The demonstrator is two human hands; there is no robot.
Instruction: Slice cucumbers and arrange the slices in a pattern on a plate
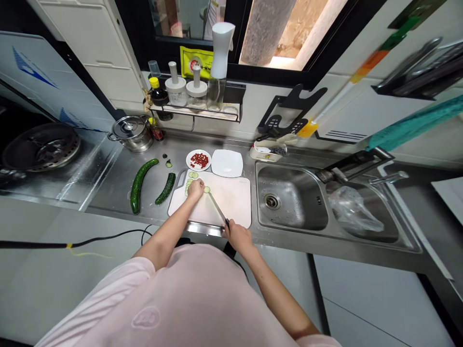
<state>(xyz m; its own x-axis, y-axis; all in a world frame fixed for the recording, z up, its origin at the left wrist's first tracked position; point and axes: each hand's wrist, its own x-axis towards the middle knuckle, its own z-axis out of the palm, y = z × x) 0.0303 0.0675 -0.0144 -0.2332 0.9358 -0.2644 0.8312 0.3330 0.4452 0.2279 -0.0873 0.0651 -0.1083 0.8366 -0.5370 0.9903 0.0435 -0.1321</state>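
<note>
The person's left hand (196, 190) was found on a cucumber (188, 189), mostly hidden beneath it, at the upper left of a white cutting board (231, 198) near the centre of the frame. Its fingers were curled and closed down on the cucumber. The right hand (238, 236) held a kitchen knife (217, 208), fingers closed around the dark handle, with the blade angled toward the left hand. The hold was judged sound: curled fingertips, with the blade alongside them, favour even cuts and protect the fingers. The cucumber slices (193, 175) appeared thin, pale and fairly uniform, overlapping at the board's upper left. Two dark green cucumbers (139, 185) lay left of the board on the stainless steel tabletop (181, 144), and a plate of chopped red chili (198, 160) stood above it.
</note>
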